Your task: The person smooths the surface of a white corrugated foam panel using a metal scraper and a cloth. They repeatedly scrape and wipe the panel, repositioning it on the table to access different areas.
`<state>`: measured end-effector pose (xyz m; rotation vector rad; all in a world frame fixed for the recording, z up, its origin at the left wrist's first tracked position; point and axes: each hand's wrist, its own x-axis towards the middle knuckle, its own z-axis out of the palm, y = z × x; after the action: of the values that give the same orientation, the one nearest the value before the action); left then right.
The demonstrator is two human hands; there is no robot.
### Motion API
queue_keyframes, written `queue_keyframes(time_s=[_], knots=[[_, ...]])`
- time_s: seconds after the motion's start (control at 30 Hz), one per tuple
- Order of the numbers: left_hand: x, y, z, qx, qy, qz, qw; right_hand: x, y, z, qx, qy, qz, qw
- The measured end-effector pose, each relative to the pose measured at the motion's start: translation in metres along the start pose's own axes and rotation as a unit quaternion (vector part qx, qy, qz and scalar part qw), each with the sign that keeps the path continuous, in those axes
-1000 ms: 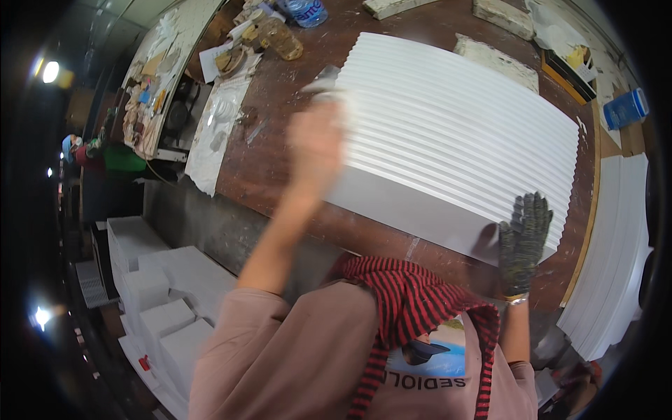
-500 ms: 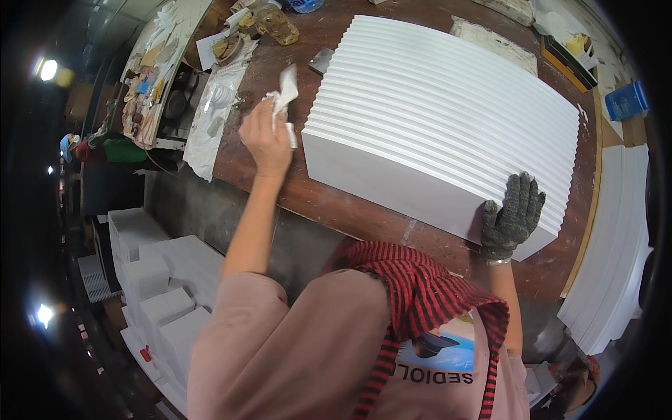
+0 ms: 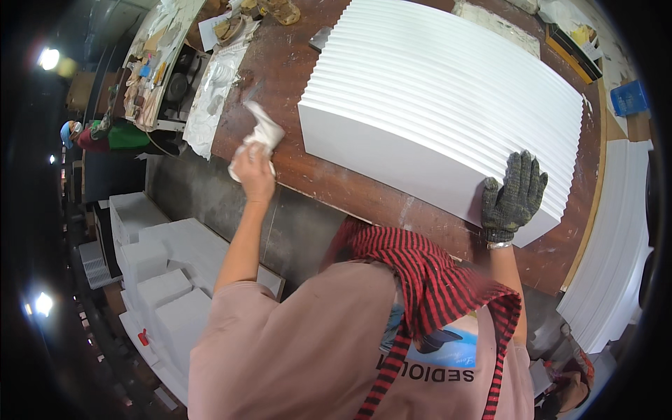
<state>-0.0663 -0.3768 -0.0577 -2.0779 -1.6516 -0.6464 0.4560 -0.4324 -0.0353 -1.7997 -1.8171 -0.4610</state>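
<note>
A large white block with a ridged top (image 3: pixel 434 91) and a smooth near side lies on the reddish-brown worktable (image 3: pixel 336 180). My left hand (image 3: pixel 253 170), bare, is closed round a crumpled white cloth (image 3: pixel 264 129) above the table's left part, apart from the block. One loose end of the cloth sticks up beyond my fingers. My right hand (image 3: pixel 514 196), in a dark grey knitted glove, rests flat on the block's ridged top near its right front corner, with the fingers stretched out.
White box-like pieces (image 3: pixel 164 280) stand low on the left. Tall white sheets (image 3: pixel 609 245) are stacked at the right. A cluttered side table (image 3: pixel 150 77) is at the far left, with a person (image 3: pixel 105 136) beyond it. A blue container (image 3: pixel 628 98) stands far right.
My left hand has moved left and nearer to me with the cloth, away from the block's left end. My right hand stays on the block. The view has shifted slightly.
</note>
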Motion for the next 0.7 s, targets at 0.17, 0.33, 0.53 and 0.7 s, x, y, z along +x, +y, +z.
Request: queue_keyframes(time_s=[0.17, 0.33, 0.53, 0.7], knots=[[0.064, 0.173, -0.025, -0.301, -0.012, -0.024, 0.953, -0.001, 0.001, 0.002, -0.012, -0.002, -0.007, 1.0], [0.043, 0.274, -0.001, -0.382, -0.184, 0.402, 0.811, -0.002, 0.003, 0.002, -0.007, -0.01, 0.0, 1.0], [0.045, 0.074, -0.007, -0.133, -0.072, 0.094, 0.984, -0.005, 0.004, 0.004, 0.014, 0.001, 0.017, 1.0], [0.158, 0.181, -0.02, -0.362, -0.018, 0.01, 0.932, -0.004, 0.001, 0.001, 0.026, -0.013, 0.023, 0.999]])
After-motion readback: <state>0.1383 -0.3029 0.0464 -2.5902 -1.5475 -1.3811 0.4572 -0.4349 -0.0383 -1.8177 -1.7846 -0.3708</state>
